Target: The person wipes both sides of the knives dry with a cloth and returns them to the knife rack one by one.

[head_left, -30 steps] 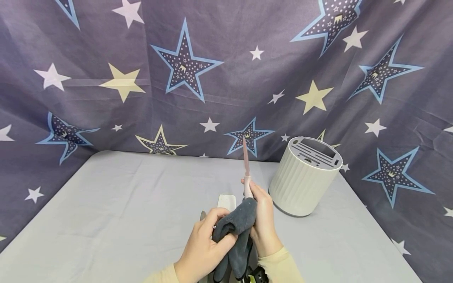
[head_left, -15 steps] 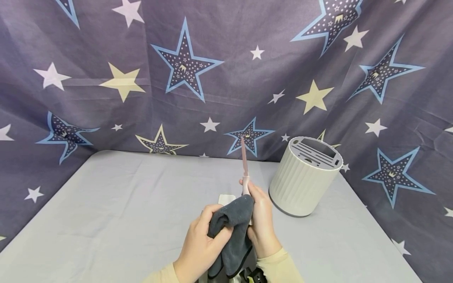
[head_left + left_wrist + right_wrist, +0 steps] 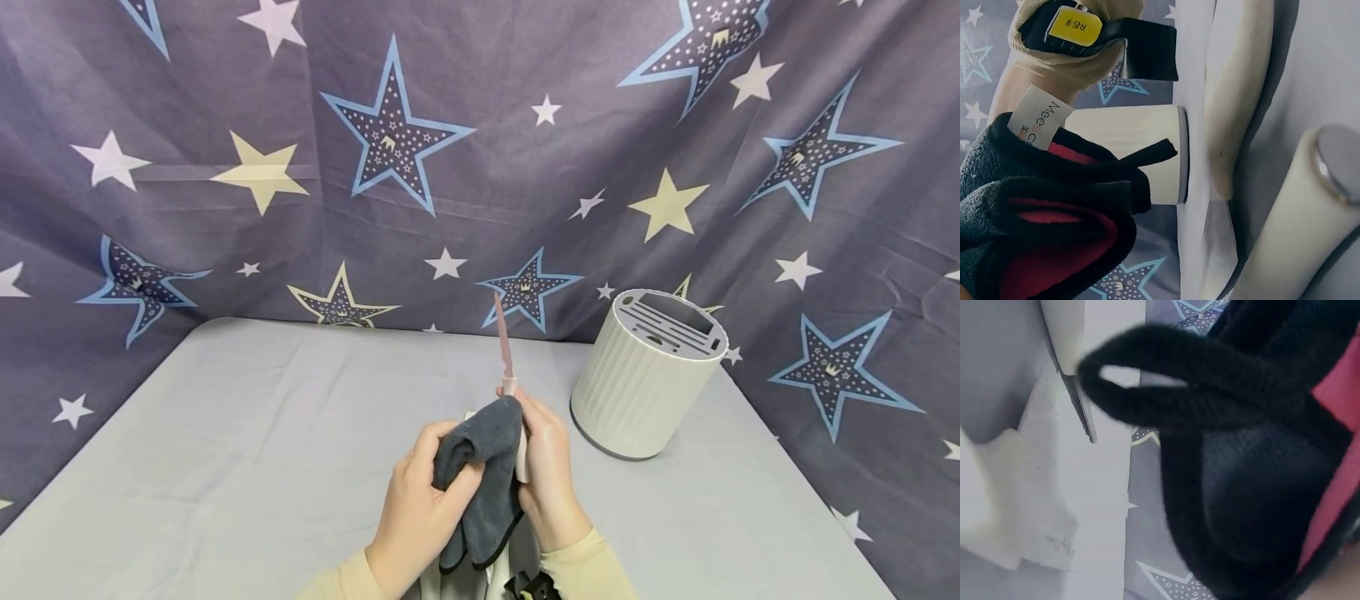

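A knife with a pinkish blade (image 3: 504, 337) and a pale handle points up and away in the head view. My right hand (image 3: 551, 467) grips its handle. In my left hand (image 3: 420, 500) is a bunched dark grey cloth (image 3: 487, 467), which lies over the knife's handle and covers much of it. The left wrist view shows the cloth's black edging, red inner side and white label (image 3: 1038, 119). Folds of cloth (image 3: 1241, 487) fill much of the right wrist view, where the knife cannot be made out.
A ribbed white knife block (image 3: 645, 392) with a slotted grey top stands at the back right. Close by the hands lie a white-handled knife (image 3: 1235, 94), another thick pale handle (image 3: 1297, 219) and a broad pale blade (image 3: 1041, 506). A starry curtain (image 3: 450, 208) hangs behind the table.
Both hands have shifted slightly left with the knife and cloth. The blade now tilts further left, and the cloth has moved up the handle closer to the blade.
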Demonstrator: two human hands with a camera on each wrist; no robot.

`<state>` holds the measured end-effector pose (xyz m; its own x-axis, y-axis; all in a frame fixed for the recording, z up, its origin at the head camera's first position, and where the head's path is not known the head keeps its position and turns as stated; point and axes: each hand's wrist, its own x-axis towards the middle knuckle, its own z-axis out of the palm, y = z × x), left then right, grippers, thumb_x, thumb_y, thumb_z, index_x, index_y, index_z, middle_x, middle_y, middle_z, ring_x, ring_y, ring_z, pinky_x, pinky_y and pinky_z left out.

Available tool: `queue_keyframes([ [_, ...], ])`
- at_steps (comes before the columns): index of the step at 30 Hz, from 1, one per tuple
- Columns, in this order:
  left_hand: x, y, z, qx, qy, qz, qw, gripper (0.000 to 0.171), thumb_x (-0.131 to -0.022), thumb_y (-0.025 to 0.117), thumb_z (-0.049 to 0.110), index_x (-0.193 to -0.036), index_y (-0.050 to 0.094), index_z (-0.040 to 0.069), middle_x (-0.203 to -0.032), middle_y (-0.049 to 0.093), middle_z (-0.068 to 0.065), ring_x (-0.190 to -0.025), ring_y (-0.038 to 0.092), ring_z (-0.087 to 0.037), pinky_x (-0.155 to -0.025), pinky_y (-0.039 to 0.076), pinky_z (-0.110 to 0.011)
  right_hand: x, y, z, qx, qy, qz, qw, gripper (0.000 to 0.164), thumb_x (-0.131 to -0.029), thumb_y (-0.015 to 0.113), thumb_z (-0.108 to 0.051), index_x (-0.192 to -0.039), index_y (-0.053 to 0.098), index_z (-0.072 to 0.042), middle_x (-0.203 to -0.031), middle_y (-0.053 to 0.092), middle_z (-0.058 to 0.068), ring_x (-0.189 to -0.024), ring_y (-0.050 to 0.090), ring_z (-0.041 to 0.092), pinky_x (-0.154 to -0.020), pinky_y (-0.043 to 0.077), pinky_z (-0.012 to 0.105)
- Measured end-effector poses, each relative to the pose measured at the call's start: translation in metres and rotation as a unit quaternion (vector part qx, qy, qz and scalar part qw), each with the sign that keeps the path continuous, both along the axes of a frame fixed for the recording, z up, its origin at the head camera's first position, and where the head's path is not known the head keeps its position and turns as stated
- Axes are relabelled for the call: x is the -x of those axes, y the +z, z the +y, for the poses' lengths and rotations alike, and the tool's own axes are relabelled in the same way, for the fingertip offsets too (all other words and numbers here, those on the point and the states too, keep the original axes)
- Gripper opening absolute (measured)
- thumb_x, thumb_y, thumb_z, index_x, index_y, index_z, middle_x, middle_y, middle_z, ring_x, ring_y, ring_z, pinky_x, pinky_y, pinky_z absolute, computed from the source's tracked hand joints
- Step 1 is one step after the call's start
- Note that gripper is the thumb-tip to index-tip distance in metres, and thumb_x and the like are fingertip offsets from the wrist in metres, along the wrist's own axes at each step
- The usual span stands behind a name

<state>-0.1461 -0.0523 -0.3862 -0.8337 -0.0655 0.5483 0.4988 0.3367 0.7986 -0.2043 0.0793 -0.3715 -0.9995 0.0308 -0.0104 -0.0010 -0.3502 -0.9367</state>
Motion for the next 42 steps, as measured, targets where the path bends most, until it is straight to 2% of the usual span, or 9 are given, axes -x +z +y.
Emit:
queue_keyframes([
  [5,0.005,0.000,-0.002,0.010,0.022,-0.002,0.9997,0.029,-0.092,0.068,0.012,-0.120,0.060,0.015,-0.113,0.071,-0.008,-0.092,0.072,-0.018,-0.075,0.059,-0.029,0.000,0.000,-0.002,-0.009,-0.013,-0.002,1.000,0.034,-0.101,0.055,-0.025,-0.115,0.069,0.004,-0.106,0.069,0.003,-0.096,0.064,0.013,-0.084,0.055,0.024],
  [9,0.009,0.001,-0.003,0.019,0.033,-0.005,0.9993,0.029,-0.093,0.068,0.014,-0.120,0.059,0.016,-0.114,0.071,-0.007,-0.093,0.072,-0.018,-0.076,0.059,-0.030,0.000,-0.001,-0.003,-0.014,-0.015,-0.005,1.000,0.030,-0.101,0.056,-0.025,-0.111,0.072,-0.002,-0.100,0.070,-0.002,-0.094,0.064,0.012,-0.085,0.054,0.025],
  [13,0.014,0.001,-0.005,0.030,0.053,0.000,0.9981,0.028,-0.093,0.069,0.014,-0.119,0.060,0.015,-0.113,0.071,-0.007,-0.094,0.071,-0.018,-0.076,0.059,-0.032,-0.001,-0.001,-0.003,-0.025,-0.013,-0.012,1.000,0.027,-0.100,0.056,-0.026,-0.097,0.075,-0.006,-0.087,0.068,-0.002,-0.082,0.064,0.011,-0.076,0.055,0.025],
  [16,0.017,0.000,-0.006,0.035,0.070,0.004,0.9969,0.027,-0.092,0.069,0.013,-0.118,0.060,0.014,-0.109,0.071,-0.008,-0.091,0.071,-0.019,-0.073,0.058,-0.032,-0.002,-0.001,-0.004,-0.030,-0.004,-0.019,0.999,0.028,-0.101,0.055,-0.028,-0.092,0.073,-0.009,-0.081,0.067,-0.003,-0.075,0.063,0.010,-0.071,0.055,0.024],
  [24,0.021,-0.006,-0.008,0.051,0.098,0.000,0.9939,0.029,-0.090,0.071,0.012,-0.117,0.059,0.012,-0.105,0.071,-0.009,-0.090,0.070,-0.021,-0.071,0.057,-0.034,-0.004,-0.004,-0.007,-0.039,0.015,-0.026,0.999,0.032,-0.101,0.054,-0.033,-0.101,0.071,-0.006,-0.083,0.068,-0.006,-0.075,0.063,0.007,-0.072,0.054,0.023],
  [29,0.018,-0.006,-0.006,0.055,0.079,0.003,0.9954,0.028,-0.088,0.070,0.010,-0.114,0.060,0.013,-0.098,0.070,-0.004,-0.086,0.069,-0.016,-0.071,0.056,-0.031,-0.004,-0.005,-0.007,-0.028,0.021,-0.025,0.999,0.033,-0.102,0.052,-0.034,-0.106,0.071,-0.007,-0.088,0.068,-0.004,-0.079,0.064,0.009,-0.074,0.054,0.024],
  [36,0.008,-0.005,-0.001,0.050,0.045,0.006,0.9977,0.028,-0.087,0.070,0.007,-0.111,0.059,0.016,-0.093,0.069,0.000,-0.081,0.068,-0.011,-0.069,0.056,-0.027,-0.001,-0.002,-0.006,0.007,0.008,-0.014,1.000,0.027,-0.102,0.055,-0.028,-0.091,0.071,-0.010,-0.081,0.065,-0.003,-0.074,0.061,0.009,-0.070,0.053,0.022],
  [39,0.002,-0.004,0.002,0.043,0.027,0.000,0.9987,0.027,-0.087,0.069,0.008,-0.111,0.059,0.018,-0.093,0.068,0.001,-0.081,0.068,-0.010,-0.069,0.055,-0.026,0.000,-0.001,-0.005,0.017,0.000,-0.010,1.000,0.026,-0.102,0.053,-0.026,-0.097,0.071,-0.007,-0.085,0.064,-0.003,-0.077,0.060,0.008,-0.071,0.052,0.020],
  [42,-0.003,-0.004,0.004,0.035,0.014,-0.007,0.9993,0.027,-0.088,0.068,0.007,-0.110,0.059,0.020,-0.095,0.068,0.000,-0.081,0.068,-0.010,-0.067,0.055,-0.025,0.001,0.001,-0.002,0.020,-0.003,-0.008,1.000,0.030,-0.103,0.052,-0.026,-0.108,0.068,-0.001,-0.084,0.062,-0.003,-0.073,0.056,0.007,-0.066,0.049,0.018],
])
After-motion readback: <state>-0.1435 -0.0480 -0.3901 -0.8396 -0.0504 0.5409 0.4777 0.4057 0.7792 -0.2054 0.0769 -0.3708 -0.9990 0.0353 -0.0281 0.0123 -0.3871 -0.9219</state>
